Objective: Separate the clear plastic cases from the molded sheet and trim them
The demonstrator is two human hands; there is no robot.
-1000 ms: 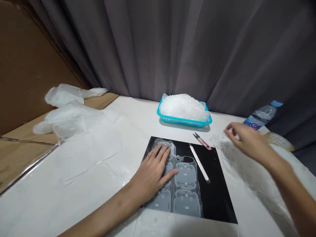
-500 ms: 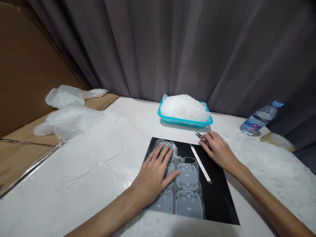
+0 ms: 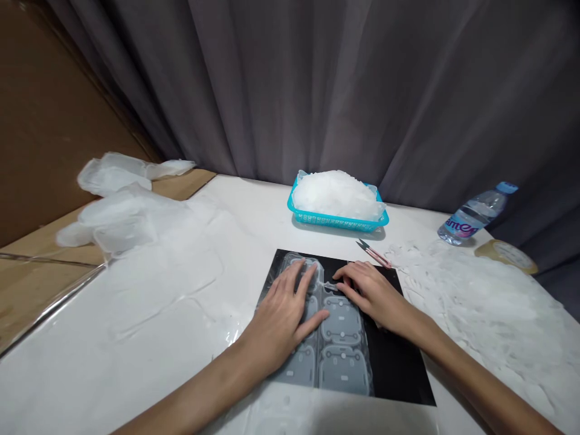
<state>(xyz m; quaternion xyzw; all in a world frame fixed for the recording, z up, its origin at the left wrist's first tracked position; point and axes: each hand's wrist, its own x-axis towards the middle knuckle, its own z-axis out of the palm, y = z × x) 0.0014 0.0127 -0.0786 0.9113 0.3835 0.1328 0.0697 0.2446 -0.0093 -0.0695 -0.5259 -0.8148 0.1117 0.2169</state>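
Observation:
A translucent plastic sheet of moulded rounded-rectangle pieces (image 3: 345, 371) lies on a black mat (image 3: 399, 362). My left hand (image 3: 283, 314) rests flat on the sheet's left part, fingers spread, covering several pieces. At the sheet's upper right, the thumb and fingers of my right hand (image 3: 369, 293) pinch a thin strip of clear film (image 3: 330, 286) beside a gap among the pieces. Beyond the mat's far edge, thread snips (image 3: 374, 252) with pink handles lie on the table, touched by neither hand.
A blue basket (image 3: 338, 222) heaped with translucent pieces stands at the back. To the right are a water bottle (image 3: 475, 214), a tape roll (image 3: 507, 257) and a spread of clear scraps (image 3: 489, 308). Translucent sheets (image 3: 131, 211) pile up at left, by cardboard (image 3: 54, 121).
My right hand has let go of the thread snips and moved left and nearer, onto the film strip. It now covers the white stick on the mat. My left hand stays on the sheet.

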